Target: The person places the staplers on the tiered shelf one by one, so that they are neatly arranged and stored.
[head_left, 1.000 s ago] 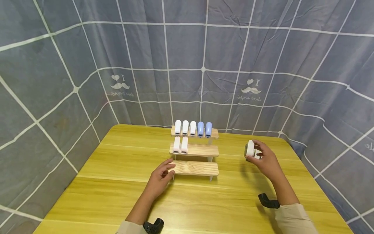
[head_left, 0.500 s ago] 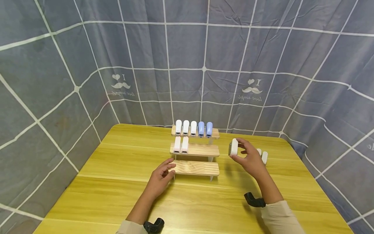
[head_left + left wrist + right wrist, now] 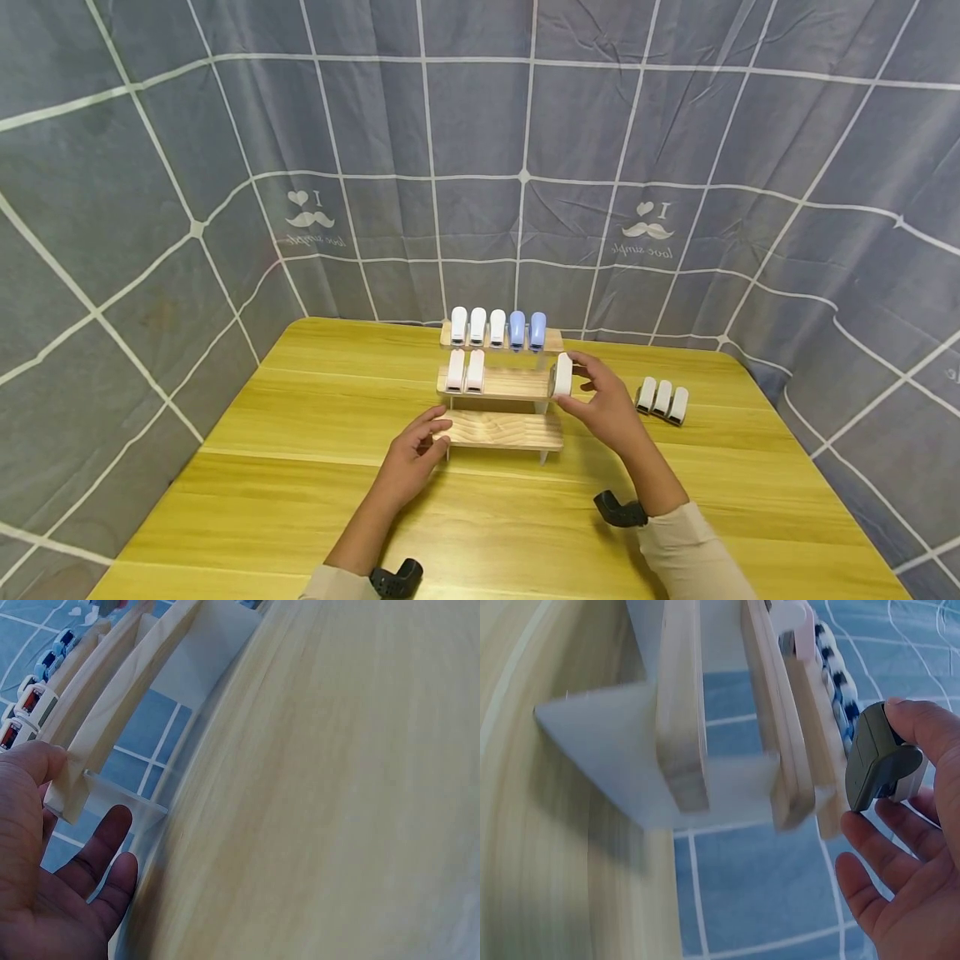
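Note:
My right hand [image 3: 606,410] pinches a small white stapler [image 3: 562,375] between thumb and fingers, over the right end of the middle board. The right wrist view shows the dark grey underside of this stapler [image 3: 877,754]. With thumb and fingers, my left hand [image 3: 411,454] grips the left end of the lowest board of a three-step wooden stand [image 3: 498,431]. Two of its fingers [image 3: 105,840] stretch out below the board. Two pale pink-white staplers [image 3: 465,372] stand at the left of the middle board. White staplers [image 3: 477,327] and blue staplers [image 3: 527,331] line the top board.
Three more white staplers [image 3: 662,400] stand in a row on the yellow wood-grain table [image 3: 510,533], right of my right hand. Clear supports [image 3: 124,796] carry the boards. A grey curtain with white lines [image 3: 480,217] hangs behind the table and at both sides.
My right hand has carried the stapler leftward from the right of the table to the middle board, uncovering the three staplers there. My left hand has stayed at the stand.

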A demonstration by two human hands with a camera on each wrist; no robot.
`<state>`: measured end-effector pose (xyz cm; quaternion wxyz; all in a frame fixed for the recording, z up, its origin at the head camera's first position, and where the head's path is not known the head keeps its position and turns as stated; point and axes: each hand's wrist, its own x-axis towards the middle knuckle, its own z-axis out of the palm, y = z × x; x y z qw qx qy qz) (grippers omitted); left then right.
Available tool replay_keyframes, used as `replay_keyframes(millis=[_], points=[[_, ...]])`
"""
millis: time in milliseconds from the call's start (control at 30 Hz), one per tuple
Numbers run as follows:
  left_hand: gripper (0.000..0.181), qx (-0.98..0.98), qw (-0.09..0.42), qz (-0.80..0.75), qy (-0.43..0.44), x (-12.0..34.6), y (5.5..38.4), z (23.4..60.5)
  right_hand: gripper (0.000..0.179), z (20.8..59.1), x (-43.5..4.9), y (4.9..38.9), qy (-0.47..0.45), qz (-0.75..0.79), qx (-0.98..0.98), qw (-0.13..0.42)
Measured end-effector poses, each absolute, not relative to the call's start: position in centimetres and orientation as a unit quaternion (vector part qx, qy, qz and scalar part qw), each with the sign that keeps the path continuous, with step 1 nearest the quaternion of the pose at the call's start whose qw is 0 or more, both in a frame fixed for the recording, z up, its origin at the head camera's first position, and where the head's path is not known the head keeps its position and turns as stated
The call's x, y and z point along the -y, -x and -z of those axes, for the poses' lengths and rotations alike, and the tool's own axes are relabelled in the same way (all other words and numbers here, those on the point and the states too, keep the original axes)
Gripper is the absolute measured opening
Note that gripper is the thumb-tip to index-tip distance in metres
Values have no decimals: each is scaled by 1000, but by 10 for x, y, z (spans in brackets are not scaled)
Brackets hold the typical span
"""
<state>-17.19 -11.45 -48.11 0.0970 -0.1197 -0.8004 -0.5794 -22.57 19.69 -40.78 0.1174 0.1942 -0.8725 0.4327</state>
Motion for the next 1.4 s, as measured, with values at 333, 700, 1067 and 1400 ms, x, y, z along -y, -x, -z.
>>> replay_keyframes(millis=[333,700,1067,1400], points=[[24,799,76,583,126,121,179,493,70,405,-160,226,-221,-464,851,107],[23,799,82,582,125,120,178,495,72,412,-129,228,-221,-461,855,86],[23,797,91,585,124,118,179,493,72,419,-115,233,-218,-410,877,123],[21,799,92,581,120,111,160,458,71,422,-109,237,-206,-417,876,128]])
